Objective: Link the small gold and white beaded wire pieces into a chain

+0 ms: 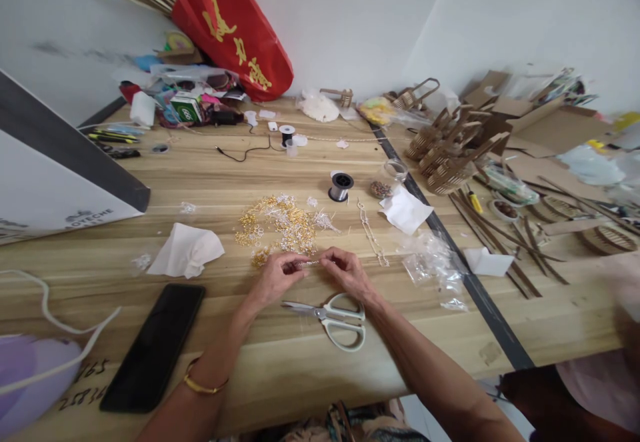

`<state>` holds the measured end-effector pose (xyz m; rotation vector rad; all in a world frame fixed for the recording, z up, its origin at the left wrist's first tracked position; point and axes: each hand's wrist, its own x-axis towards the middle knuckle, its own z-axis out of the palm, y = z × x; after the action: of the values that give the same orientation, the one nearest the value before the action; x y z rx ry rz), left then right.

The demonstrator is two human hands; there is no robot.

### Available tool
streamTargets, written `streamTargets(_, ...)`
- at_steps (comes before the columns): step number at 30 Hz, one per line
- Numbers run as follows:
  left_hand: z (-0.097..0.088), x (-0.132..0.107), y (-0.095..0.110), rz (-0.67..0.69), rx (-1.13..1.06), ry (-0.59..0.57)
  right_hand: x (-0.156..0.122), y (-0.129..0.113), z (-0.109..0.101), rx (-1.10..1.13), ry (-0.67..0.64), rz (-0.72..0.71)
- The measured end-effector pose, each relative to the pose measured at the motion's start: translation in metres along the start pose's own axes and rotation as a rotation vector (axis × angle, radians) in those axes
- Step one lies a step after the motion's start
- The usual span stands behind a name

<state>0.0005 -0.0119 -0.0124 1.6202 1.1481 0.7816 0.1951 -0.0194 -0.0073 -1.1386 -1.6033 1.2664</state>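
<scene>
My left hand point(278, 275) and my right hand point(345, 270) rest on the wooden table point(260, 355), fingers pinched together on a short strand of small clear beads point(309, 264) stretched between them. Just beyond them lies a heap of gold and clear beads and findings point(280, 226). White-handled scissors point(333, 315) lie on the table right below my hands. A finished beaded strand point(373, 235) lies to the right of the heap.
A black phone point(153, 347) lies at the near left, a crumpled white tissue point(185, 250) behind it. A spool of wire point(341, 186), a small glass jar point(387, 179) and plastic bags point(433, 259) sit further back and right. Cardboard baskets point(450, 152) crowd the adjoining table.
</scene>
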Motion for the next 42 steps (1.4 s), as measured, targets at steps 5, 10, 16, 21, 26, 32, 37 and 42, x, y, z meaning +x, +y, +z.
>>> streamTargets(5, -0.002, 0.000, 0.008, 0.069, 0.066, 0.018, 0.000, 0.000, 0.000, -0.022, -0.005, 0.009)
streamTargets(10, -0.003, 0.000, 0.008, 0.069, 0.054, 0.011, 0.000, 0.000, 0.000, -0.016, -0.021, 0.031)
streamTargets(16, -0.006, 0.001, 0.002, 0.006, 0.005, 0.027, 0.000, 0.000, -0.007, -0.006, -0.082, 0.066)
streamTargets(21, -0.012, 0.003, -0.001, -0.043, 0.010, 0.069, 0.002, 0.000, -0.015, -0.228, -0.066, 0.017)
streamTargets(26, -0.015, 0.003, -0.006, -0.012, 0.030, 0.100, 0.004, 0.005, -0.020, -0.363, -0.026, -0.065)
streamTargets(32, -0.017, 0.004, -0.004, 0.006, 0.054, 0.121, 0.006, 0.010, -0.024, -0.438, 0.015, -0.110)
streamTargets(37, -0.017, 0.003, -0.005, 0.002, 0.125, 0.084, 0.007, 0.012, -0.029, -0.478, 0.035, -0.088)
streamTargets(42, -0.019, 0.002, -0.007, 0.008, 0.260, 0.004, 0.006, 0.008, -0.034, -0.542, 0.006, 0.037)
